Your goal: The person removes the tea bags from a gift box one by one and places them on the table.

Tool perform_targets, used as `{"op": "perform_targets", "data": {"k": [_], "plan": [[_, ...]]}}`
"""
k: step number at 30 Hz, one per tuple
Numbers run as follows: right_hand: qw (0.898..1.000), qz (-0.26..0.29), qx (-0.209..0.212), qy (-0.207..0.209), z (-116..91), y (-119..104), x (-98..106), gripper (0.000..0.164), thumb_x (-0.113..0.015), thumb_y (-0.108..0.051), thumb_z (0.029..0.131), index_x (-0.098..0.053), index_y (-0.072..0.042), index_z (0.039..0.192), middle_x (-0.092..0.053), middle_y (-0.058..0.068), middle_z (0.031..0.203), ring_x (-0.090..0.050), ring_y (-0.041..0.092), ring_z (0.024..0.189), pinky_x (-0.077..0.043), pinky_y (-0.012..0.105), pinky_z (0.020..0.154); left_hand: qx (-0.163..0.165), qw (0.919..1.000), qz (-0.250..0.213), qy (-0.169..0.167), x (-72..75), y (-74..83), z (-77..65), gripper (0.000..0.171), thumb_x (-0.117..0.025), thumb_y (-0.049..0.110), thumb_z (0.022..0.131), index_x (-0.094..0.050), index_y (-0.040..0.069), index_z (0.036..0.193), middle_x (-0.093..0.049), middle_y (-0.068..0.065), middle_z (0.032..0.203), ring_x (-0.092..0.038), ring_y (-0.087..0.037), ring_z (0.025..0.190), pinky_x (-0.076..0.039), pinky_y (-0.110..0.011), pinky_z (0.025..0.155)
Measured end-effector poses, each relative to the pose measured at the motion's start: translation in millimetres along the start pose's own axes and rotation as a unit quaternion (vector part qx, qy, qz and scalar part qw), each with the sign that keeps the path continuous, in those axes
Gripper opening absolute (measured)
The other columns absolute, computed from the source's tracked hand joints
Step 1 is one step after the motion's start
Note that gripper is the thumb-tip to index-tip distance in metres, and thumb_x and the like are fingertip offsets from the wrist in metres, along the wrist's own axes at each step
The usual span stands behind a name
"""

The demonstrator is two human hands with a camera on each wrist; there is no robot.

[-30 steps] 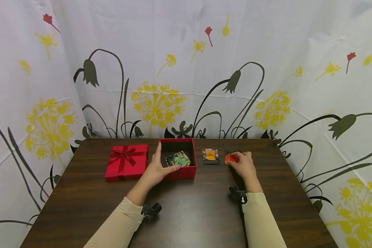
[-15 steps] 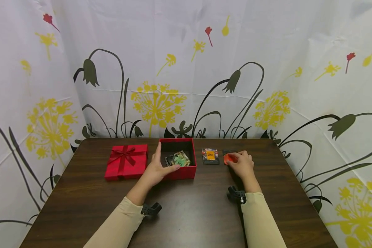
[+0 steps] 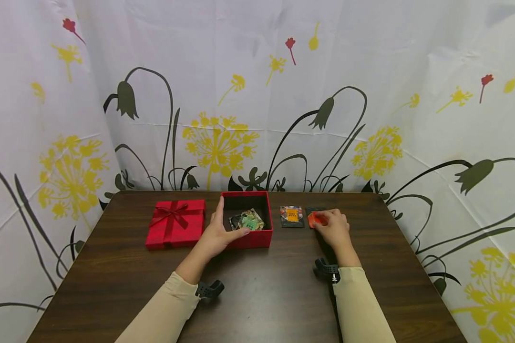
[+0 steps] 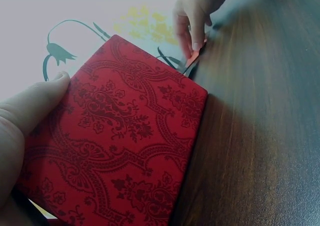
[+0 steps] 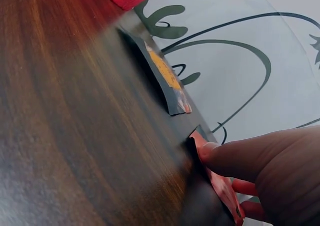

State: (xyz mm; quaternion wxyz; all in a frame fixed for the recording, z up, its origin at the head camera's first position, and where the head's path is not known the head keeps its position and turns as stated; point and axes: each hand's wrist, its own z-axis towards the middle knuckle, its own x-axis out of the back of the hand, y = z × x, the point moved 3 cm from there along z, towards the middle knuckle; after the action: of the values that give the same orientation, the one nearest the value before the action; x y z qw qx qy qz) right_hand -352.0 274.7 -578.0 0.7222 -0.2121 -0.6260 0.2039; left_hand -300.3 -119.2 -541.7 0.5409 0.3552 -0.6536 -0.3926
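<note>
Notably, the orange packet [image 3: 313, 219] lies to the right of the red box [image 3: 251, 239], with the yellow-labelled packet [image 3: 292, 215] between the two. Right hand [image 3: 334, 230] is the nearer one: thumb and fingers pinch the orange packet at its right side, packet at the table's surface, its left part showing. Its long axis can't be read; fingers cover too much. Left hand [image 3: 216, 236] grips the box by its near left corner, thumb over the front rim, fingers along the left wall. Box's open top faces up; packets with a green label [image 3: 251, 220] lie inside. Edges: the box's right wall stands just beside the yellow-labelled packet; the table's far edge runs close behind both, patterned curtain [image 3: 249, 95] beyond. Ribboned lid [image 3: 176, 225] sits left of the box. The widest stretch of table [image 3: 270, 290] lies on the near side, between the forearms.
</note>
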Motion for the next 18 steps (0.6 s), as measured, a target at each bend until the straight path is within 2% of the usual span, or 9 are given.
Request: {"op": "perform_targets", "data": {"k": [12,18], "plan": [[1.0,0.018,0.001,0.013,-1.8,-2.7,0.9,0.032,-0.084,-0.026,0.097,-0.079,-0.01,0.124,-0.06,0.023,0.138,-0.051,0.049,0.129,-0.037,0.069,0.107,0.002,1.0,-0.008,-0.002,-0.7,-1.8,0.3,0.133,-0.088,0.056,0.087,0.01,0.036,0.176,-0.005,-0.023,0.182,-0.017,-0.053,0.166,-0.027,-0.077,0.126],[0.998,0.039,0.002,0.046,0.2,-5.5,6.9,0.024,-0.078,-0.026,0.101,-0.079,-0.009,0.117,-0.063,0.023,0.133,-0.054,0.048,0.124,-0.038,0.068,0.105,0.002,1.0,-0.008,-0.004,0.4,-1.7,1.4,0.132,-0.087,0.054,0.089,0.01,0.035,0.176,-0.005,-0.023,0.182,-0.018,-0.053,0.166,-0.027,-0.077,0.126]]}}
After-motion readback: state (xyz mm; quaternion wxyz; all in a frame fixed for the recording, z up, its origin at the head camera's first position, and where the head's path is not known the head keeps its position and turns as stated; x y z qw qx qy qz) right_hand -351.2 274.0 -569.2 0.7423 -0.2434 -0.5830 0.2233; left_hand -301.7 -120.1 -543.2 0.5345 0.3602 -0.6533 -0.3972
